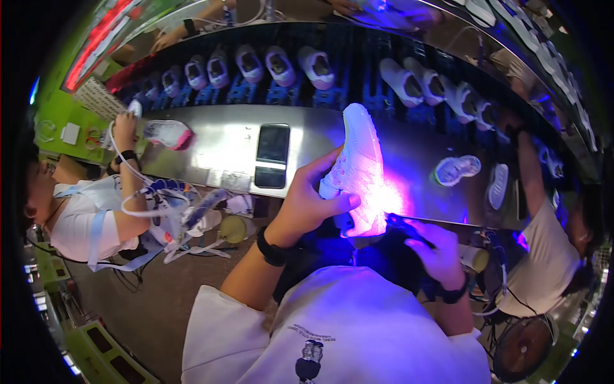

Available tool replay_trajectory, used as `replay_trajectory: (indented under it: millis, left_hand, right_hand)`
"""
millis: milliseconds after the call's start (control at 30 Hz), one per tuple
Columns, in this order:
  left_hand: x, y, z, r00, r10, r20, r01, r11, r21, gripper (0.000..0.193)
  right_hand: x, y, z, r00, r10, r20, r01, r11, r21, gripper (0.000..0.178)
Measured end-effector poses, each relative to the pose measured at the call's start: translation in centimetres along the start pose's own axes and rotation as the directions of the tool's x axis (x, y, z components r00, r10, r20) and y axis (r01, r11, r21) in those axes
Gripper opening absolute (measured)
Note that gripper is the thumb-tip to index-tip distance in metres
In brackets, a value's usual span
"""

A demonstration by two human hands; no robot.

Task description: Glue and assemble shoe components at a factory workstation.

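My left hand [312,203] is closed around a white sneaker [361,157], which stands on end in front of my chest with its toe up. The thumb presses on the shoe's side near the collar. In my right hand [438,251] is a small dark hand-held light [401,224], its front close to the shoe's heel end. Violet-pink glare washes over the lower part of the shoe and hides detail there. Dark bands circle both of my wrists.
Beyond my hands runs a metal worktable [211,144] with a dark two-panel device [272,155]. A conveyor [358,89] behind carries several shoes. To the right lie a white shoe [457,169] and a sole [497,185]. Co-workers sit left [96,217] and right [543,249].
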State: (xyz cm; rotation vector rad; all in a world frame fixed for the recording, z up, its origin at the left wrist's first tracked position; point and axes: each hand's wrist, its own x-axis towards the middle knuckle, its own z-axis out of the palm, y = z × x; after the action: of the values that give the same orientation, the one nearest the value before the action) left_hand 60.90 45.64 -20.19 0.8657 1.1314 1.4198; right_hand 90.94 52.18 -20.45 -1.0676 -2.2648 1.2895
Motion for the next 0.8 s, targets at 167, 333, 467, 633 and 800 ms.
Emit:
replay_trajectory:
  millis: [167, 333, 467, 633, 800]
  left_hand:
    - [0.9, -0.2, -0.7, 0.993, -0.052, -0.102, 0.055, 0.998, 0.031, 0.067]
    - [4.4, -0.9, 0.1, 0.957, -0.22, -0.187, 0.224, 0.975, 0.003, 0.047]
    - [8.8, -2.2, 0.0, 0.942, -0.284, -0.181, 0.323, 0.914, 0.244, 0.045]
    - [15.7, -3.4, 1.6, 0.974, -0.159, -0.159, 0.213, 0.881, 0.422, 0.055]
    - [14.4, -2.1, 7.1, 0.97, -0.243, -0.003, 0.228, 0.908, 0.351, 0.065]
  right_hand:
    - [1.1, 9.9, -3.6, 0.962, 0.253, -0.106, -0.233, 0.957, 0.174, 0.045]
    - [2.4, 14.5, -5.3, 0.851, 0.487, -0.195, -0.241, 0.693, 0.68, 0.046]
    - [1.9, 16.2, -4.4, 0.768, 0.561, -0.311, -0.161, 0.638, 0.753, 0.045]
    - [1.0, 17.9, -4.6, 0.83, 0.478, -0.287, -0.127, 0.664, 0.736, 0.045]
    - [0.3, 15.8, -7.0, 0.816, 0.521, -0.249, -0.18, 0.639, 0.748, 0.048]
